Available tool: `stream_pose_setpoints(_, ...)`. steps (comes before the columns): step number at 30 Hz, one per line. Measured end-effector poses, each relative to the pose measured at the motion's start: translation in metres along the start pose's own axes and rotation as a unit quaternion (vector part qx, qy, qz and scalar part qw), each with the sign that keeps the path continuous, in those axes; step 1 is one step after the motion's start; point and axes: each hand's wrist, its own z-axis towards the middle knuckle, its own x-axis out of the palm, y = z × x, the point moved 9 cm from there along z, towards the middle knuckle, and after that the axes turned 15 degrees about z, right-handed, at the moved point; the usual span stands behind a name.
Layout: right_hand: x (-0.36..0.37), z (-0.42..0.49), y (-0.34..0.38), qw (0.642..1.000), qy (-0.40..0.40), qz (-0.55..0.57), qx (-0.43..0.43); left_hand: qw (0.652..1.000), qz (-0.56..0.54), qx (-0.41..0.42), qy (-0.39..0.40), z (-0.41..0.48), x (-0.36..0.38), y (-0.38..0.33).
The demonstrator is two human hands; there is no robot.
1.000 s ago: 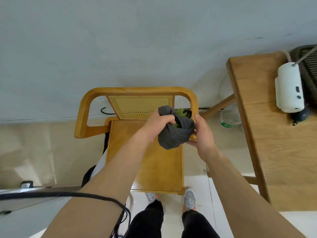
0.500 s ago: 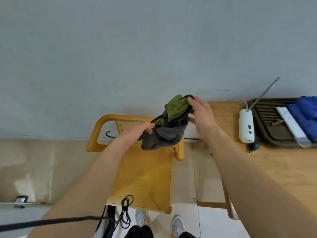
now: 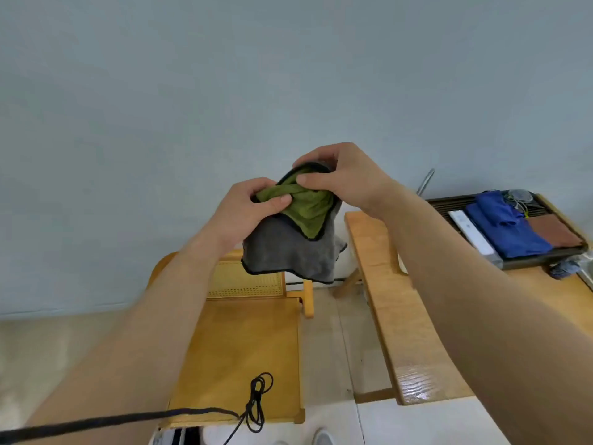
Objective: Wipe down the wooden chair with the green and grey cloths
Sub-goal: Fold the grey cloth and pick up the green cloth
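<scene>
I hold a cloth in the air above the chair's backrest, green on one face and grey on the other, with a black hem. My left hand pinches the green fabric at its upper left edge. My right hand grips the top right corner. The grey part hangs down below both hands. The wooden chair stands below, its flat seat bare and its cane back panel partly hidden behind the cloth and my left arm.
A wooden table stands right of the chair, close to its edge. On it sits a dark tray holding a blue cloth and a brown one. A black cable dangles over the seat's front. A pale wall is behind.
Both hands have lifted the cloth higher, away from the chair. The cloth has opened out, showing more green on top and grey hanging below. My view has tilted upward and right.
</scene>
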Motion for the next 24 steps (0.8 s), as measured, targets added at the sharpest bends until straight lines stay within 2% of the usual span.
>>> stream_pose_setpoints(3,-0.03,-0.014,-0.009,0.995,-0.093,-0.015,0.031,0.994,0.083,0.028,-0.062,0.004,-0.008,-0.011)
stream_pose_setpoints(8,-0.053,-0.039,-0.027,0.973,-0.172,-0.016,0.153,0.957,0.241,0.101,-0.126,0.002,-0.006,-0.037)
stream_pose_setpoints(9,-0.058,-0.044,-0.03,0.967,-0.193,0.004,0.168,0.952,0.245,0.115,-0.142,0.0,-0.006,-0.043)
stream_pose_setpoints(11,-0.066,-0.055,-0.036,0.95,-0.233,0.077,0.192,0.965,0.19,0.109,-0.146,0.001,-0.005,-0.048)
stream_pose_setpoints(13,-0.076,-0.067,-0.046,0.932,-0.251,0.147,0.216,0.99,0.082,0.061,-0.099,0.004,0.004,-0.053)
stream_pose_setpoints(15,-0.088,-0.077,-0.052,0.941,-0.23,0.104,0.226,0.999,-0.009,0.025,-0.046,0.004,0.019,-0.068)
stream_pose_setpoints(16,-0.096,-0.08,-0.049,0.955,-0.205,0.02,0.215,0.999,-0.03,0.018,-0.033,0.004,0.027,-0.078)
stream_pose_setpoints(18,-0.106,-0.084,-0.032,0.971,-0.154,-0.134,0.125,1.0,-0.022,0.014,-0.014,0.003,0.047,-0.101)
stream_pose_setpoints(19,-0.108,-0.089,-0.024,0.981,-0.129,-0.122,0.075,1.0,-0.005,0.012,-0.006,0.003,0.059,-0.111)
stream_pose_setpoints(21,-0.105,-0.103,-0.016,0.999,-0.033,-0.028,0.015,1.0,-0.005,-0.003,0.01,0.003,0.087,-0.128)
stream_pose_setpoints(23,-0.1,-0.119,-0.016,0.997,0.072,0.017,-0.003,0.998,-0.054,-0.024,0.016,0.005,0.111,-0.143)
stream_pose_setpoints(24,-0.105,-0.124,-0.02,0.996,0.088,0.031,-0.007,0.996,-0.084,-0.034,0.019,0.007,0.123,-0.151)
